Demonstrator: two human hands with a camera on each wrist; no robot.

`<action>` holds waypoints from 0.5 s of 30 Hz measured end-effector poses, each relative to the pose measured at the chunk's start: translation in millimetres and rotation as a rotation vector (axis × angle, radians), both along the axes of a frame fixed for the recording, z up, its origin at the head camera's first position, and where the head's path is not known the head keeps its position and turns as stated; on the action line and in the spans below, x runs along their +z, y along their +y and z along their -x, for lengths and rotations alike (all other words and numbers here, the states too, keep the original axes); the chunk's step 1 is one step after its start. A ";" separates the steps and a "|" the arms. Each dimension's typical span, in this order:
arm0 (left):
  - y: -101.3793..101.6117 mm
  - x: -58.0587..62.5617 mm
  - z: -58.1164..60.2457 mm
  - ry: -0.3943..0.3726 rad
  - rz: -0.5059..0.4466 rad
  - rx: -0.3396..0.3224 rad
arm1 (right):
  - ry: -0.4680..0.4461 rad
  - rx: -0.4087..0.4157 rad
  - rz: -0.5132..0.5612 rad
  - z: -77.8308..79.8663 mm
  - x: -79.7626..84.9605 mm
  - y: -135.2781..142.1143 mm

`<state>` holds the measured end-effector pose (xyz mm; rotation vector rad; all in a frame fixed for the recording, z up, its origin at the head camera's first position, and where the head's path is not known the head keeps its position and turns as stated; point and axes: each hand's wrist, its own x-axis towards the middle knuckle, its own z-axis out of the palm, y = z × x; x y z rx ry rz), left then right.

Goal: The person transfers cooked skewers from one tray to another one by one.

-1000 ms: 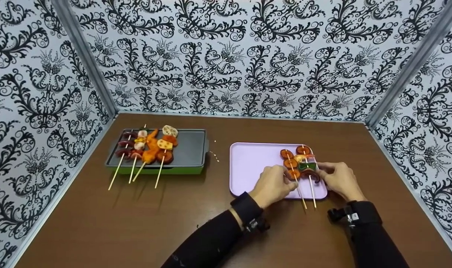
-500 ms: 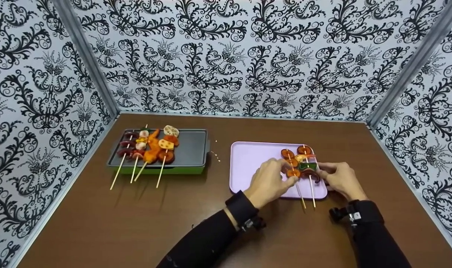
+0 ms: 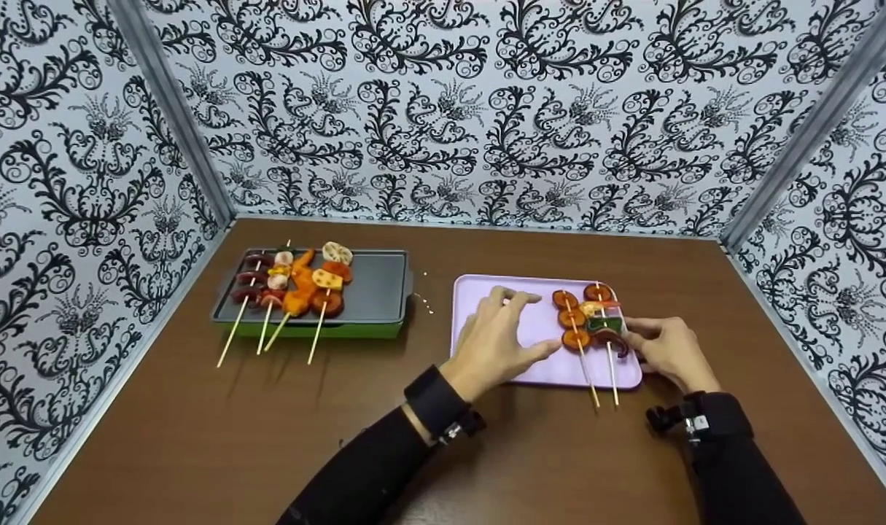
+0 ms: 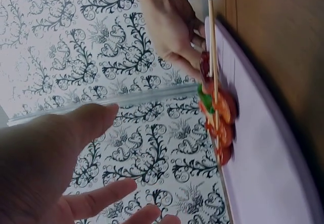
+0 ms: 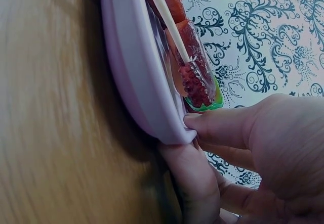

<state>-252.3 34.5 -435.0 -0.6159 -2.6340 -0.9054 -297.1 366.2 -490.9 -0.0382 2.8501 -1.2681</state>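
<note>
A lilac tray (image 3: 541,328) bears two food skewers along its right side. One skewer has round orange-brown slices (image 3: 575,340); the other carries mixed pieces (image 3: 606,324), among them a green one and a dark red curled one. Over the tray's left half is my left hand (image 3: 495,341), thumb and fingers spread, holding nothing; its thumb tip points at the round slices, slightly apart from them. My right hand (image 3: 669,354) grips the tray's right rim. In the right wrist view, the thumb (image 5: 223,125) lies on top of that rim with a finger below it.
At the left of the brown table (image 3: 384,430) stands a grey grill plate (image 3: 377,284) on a green base (image 3: 362,332). Several food skewers lie on its left part, sticks jutting over the front edge. Patterned walls (image 3: 443,109) enclose the table.
My left hand has let go of the skewer with round slices and moved left, its fingers spreading. That skewer now lies on the tray. The right hand stays at the tray's rim.
</note>
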 end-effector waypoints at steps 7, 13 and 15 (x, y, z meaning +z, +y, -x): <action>-14.1 2.9 -1.4 0.069 0.079 -0.009 | -0.024 -0.016 0.044 -1.5 0.1 0.3; -24.0 4.1 -3.6 0.089 0.149 0.016 | -0.028 -0.016 0.052 -0.6 0.1 0.7; -28.3 4.7 -3.8 0.110 0.172 0.023 | -0.027 -0.013 0.052 0.1 0.1 0.5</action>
